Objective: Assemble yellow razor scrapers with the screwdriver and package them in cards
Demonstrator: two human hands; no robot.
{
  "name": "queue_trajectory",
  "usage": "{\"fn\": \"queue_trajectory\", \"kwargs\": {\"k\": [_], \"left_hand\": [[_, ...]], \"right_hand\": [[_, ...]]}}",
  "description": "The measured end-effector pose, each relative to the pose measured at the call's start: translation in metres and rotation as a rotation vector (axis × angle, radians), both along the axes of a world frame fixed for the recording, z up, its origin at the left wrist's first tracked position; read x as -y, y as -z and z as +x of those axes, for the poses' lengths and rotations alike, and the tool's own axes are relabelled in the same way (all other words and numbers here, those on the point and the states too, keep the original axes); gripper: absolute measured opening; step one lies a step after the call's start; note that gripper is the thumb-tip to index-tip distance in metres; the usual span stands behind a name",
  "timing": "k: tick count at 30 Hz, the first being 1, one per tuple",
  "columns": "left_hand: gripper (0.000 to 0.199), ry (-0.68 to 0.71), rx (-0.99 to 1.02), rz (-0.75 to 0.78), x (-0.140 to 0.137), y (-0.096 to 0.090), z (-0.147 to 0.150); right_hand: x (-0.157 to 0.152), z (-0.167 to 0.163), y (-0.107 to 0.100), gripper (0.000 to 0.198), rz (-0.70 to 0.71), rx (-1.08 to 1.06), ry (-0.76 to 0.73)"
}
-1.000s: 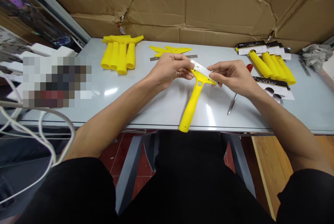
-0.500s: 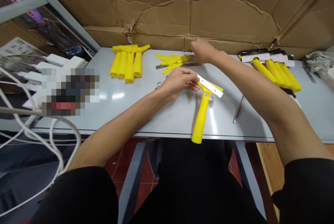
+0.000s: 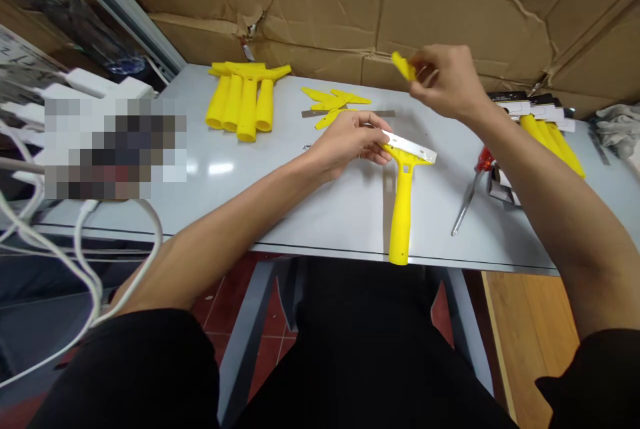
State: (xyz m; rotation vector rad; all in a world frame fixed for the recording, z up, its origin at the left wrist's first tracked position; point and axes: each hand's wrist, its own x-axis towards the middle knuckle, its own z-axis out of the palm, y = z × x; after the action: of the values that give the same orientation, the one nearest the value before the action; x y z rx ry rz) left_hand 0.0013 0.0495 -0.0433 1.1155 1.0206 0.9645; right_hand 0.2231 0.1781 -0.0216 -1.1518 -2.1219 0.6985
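Note:
My left hand (image 3: 357, 142) pinches the left end of a yellow scraper (image 3: 401, 209), whose round handle hangs down toward the table's front edge. Across the scraper's head lies a flat metal blade (image 3: 413, 147) with slots in it. Raised above the table's back edge, my right hand (image 3: 447, 79) is closed on a small yellow plastic plate (image 3: 401, 66). Several similar yellow plates (image 3: 327, 103) lie in a loose pile beyond my left hand, with thin metal strips (image 3: 384, 113) by them. Small screws (image 3: 307, 147) sit left of my left wrist, partly hidden.
Several yellow scraper bodies (image 3: 247, 105) lie together at the back left. A red-handled screwdriver (image 3: 470, 195) rests by my right forearm, next to a small box (image 3: 500, 185). Packaged scrapers (image 3: 555, 139) are at the right. White cables (image 3: 75, 282) and a power strip (image 3: 133, 89) crowd the left.
My right hand has lifted a yellow plate from the pile and moved right and up with it. The scraper in my left hand has turned so its handle hangs more upright.

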Motion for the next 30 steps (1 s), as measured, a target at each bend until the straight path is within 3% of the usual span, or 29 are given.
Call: {"fn": "queue_trajectory", "kwargs": {"k": [3, 7, 13, 19, 25, 30], "left_hand": [[0.015, -0.013, 0.007, 0.046, 0.001, 0.000, 0.000], [0.015, -0.038, 0.030, 0.114, 0.003, 0.000, -0.001], [0.024, -0.045, 0.049, 0.175, 0.004, -0.001, -0.001], [0.027, -0.030, 0.041, 0.234, 0.011, -0.008, 0.000], [0.030, -0.038, 0.008, 0.241, 0.019, -0.016, 0.000], [0.025, -0.019, 0.028, 0.288, 0.018, -0.010, 0.001]], "right_hand": [[0.040, 0.026, -0.008, 0.051, 0.016, -0.212, 0.158], [0.081, 0.047, 0.001, 0.048, -0.183, -0.548, 0.202], [0.112, 0.049, 0.015, 0.062, -0.475, -0.478, 0.075], [0.136, 0.045, 0.006, 0.074, -0.383, -0.358, 0.063], [0.144, 0.048, 0.002, 0.050, -0.282, -0.280, 0.123], [0.147, 0.042, 0.001, 0.039, -0.359, -0.410, 0.100]]}}
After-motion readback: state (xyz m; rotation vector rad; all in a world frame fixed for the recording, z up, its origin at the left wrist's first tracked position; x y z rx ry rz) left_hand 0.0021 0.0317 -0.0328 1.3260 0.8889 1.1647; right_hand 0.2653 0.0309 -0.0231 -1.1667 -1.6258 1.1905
